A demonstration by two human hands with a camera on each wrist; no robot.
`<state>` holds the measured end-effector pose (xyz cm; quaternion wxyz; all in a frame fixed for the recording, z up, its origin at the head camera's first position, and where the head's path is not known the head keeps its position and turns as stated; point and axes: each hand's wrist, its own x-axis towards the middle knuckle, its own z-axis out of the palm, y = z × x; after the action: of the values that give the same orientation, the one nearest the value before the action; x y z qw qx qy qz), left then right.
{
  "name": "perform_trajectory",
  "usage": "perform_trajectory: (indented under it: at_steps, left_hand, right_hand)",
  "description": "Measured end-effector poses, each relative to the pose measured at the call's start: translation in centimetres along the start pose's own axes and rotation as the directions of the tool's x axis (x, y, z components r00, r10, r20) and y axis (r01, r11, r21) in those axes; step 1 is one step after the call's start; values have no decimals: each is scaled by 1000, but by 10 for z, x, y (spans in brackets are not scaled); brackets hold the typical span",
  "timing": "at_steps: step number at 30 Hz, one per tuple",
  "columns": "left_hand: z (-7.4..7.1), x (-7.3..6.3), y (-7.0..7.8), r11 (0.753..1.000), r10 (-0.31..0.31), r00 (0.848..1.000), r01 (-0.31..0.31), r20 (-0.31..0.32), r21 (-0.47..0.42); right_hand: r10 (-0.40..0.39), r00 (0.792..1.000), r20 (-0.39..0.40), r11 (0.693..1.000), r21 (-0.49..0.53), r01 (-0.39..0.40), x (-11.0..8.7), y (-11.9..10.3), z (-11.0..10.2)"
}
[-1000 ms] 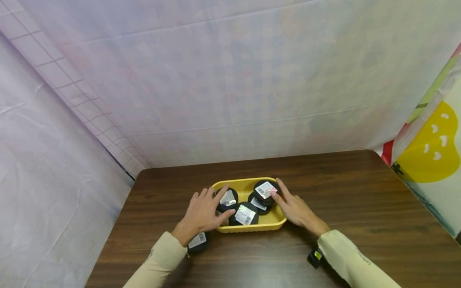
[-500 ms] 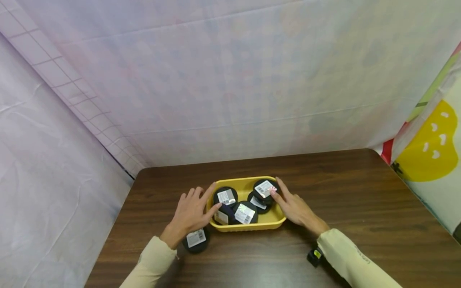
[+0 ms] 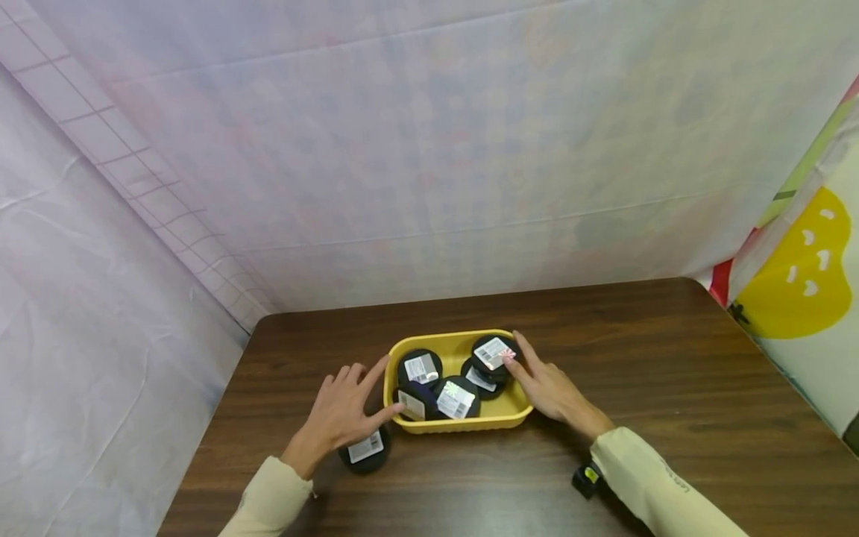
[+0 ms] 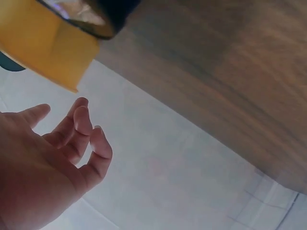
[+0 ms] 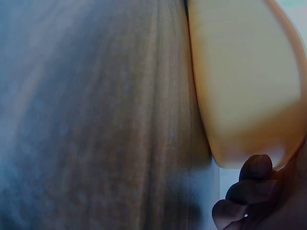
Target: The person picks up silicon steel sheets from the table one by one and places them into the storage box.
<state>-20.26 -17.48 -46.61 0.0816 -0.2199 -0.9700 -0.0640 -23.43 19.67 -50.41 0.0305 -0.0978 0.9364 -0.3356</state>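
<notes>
A yellow plastic basket (image 3: 463, 426) holds several flat black round discs with white barcode labels. One disc (image 3: 495, 353) lies on top of another at the right end, and a dark disc (image 3: 412, 404) leans tilted at the left end. My left hand (image 3: 342, 410), fingers spread and holding nothing, is at the basket's left end, its thumb tip overlapping the tilted disc. In the left wrist view its fingers are loosely bent below the basket wall (image 4: 72, 57). My right hand (image 3: 553, 391) grips the basket's right end, thumb over the rim at the top disc, the other fingers outside.
Another labelled black disc (image 3: 365, 451) lies on the brown wooden table (image 3: 470, 485), partly under my left wrist. A small black block with a yellow-green mark (image 3: 586, 479) sits beside my right sleeve. A pale cloth (image 3: 429, 164) hangs behind the table.
My left hand has drawn back leftward from over the basket, uncovering the tilted disc and the one on the table. My right hand stays at the basket's right end.
</notes>
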Motion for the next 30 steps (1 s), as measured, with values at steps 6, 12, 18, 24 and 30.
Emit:
perform_trajectory:
  at_steps: [6, 12, 18, 24, 30]
  left_hand:
    - [3, -9, -7, 1000, -4, 999, 4, 43, -8]
    - [9, -16, -10, 1000, -1, 997, 2, 72, -5]
    - [15, -21, -10, 1000, -9, 997, 8, 75, 20]
    - [20, -25, -9, 999, -13, 998, 11, 67, 34]
    - [23, -27, -7, 999, -39, 995, 36, 91, 36]
  right_hand:
    - [6, 1000, 4, 1000, 3, -6, 0, 0, 0]
    - [-5, 1000, -9, 1000, 1, 5, 0, 0, 0]
    - [-5, 1000, -12, 1000, 2, 5, 1, 0, 0]
    - [6, 1000, -9, 1000, 4, -6, 0, -1, 1]
    - [11, 1000, -10, 1000, 2, -11, 0, -1, 1]
